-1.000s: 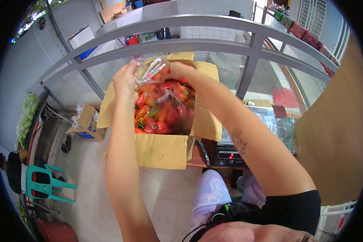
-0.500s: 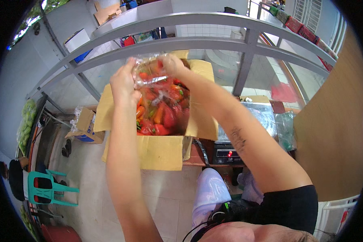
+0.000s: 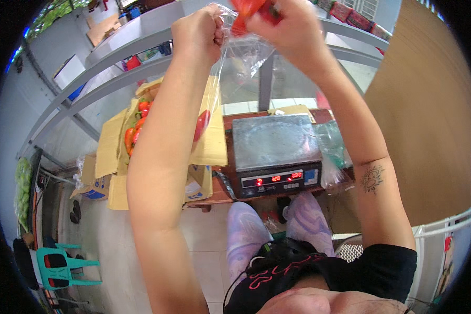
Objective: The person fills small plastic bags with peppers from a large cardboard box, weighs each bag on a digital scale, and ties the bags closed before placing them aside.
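The open cardboard box of red and orange peppers sits on the low wooden surface to my left, its flaps splayed wide. If I drop anything from up here it may bounce off a flap and roll to the floor rather than back in with the rest.

Just right of the box stands the grey digital scale, its pan bare and its red digits lit. It sits close to the surface's front edge, near my knees, so a careless knee could jog it.

I hold the clear plastic bag high above the surface, between my two raised hands. My left hand is clenched in a fist around one side of the bag's mouth. The film looks thin and is pulled taut, so a hard tug could tear it or slip it from my fist.

My right hand pinches a red pepper at the bag's mouth, partly cut off by the frame's top. If the mouth sags shut, the pepper could miss it and fall.
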Available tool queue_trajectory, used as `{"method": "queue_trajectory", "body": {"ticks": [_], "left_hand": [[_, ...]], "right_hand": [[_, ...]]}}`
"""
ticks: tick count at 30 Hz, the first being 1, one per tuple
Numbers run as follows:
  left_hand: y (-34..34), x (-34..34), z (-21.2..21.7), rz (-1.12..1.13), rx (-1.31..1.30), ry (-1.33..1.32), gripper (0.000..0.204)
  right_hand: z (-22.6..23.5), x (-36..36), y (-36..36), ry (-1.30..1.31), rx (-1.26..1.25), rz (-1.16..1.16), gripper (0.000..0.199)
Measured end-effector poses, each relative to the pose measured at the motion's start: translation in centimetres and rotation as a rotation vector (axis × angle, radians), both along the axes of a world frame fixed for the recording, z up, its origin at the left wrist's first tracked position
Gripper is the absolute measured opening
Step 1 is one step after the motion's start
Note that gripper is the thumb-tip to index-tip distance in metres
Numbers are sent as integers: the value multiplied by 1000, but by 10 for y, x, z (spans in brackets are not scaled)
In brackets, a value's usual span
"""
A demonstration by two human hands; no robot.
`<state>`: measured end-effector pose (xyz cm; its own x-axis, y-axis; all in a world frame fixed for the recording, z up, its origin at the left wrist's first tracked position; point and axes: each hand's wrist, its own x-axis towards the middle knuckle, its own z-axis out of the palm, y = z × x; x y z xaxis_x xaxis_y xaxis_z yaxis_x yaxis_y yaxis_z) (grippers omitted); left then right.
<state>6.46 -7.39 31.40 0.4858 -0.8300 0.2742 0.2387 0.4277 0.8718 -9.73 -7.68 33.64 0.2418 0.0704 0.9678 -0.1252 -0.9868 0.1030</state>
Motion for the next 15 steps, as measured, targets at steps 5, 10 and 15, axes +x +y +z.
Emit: {"method": "queue_trajectory", "body": {"ticks": [5, 10, 15], "left_hand": [[-30, -56, -19, -79, -14, 17, 16], [-35, -83, -22, 85, 4, -492, 15], [-85, -90, -65, 217, 79, -845, 14]], "right_hand": [[-62, -33, -39, 259, 795, 431, 43], [-24, -80, -57, 1122, 630, -34, 57], [-18, -109, -104, 1258, 997, -335, 64]]}}
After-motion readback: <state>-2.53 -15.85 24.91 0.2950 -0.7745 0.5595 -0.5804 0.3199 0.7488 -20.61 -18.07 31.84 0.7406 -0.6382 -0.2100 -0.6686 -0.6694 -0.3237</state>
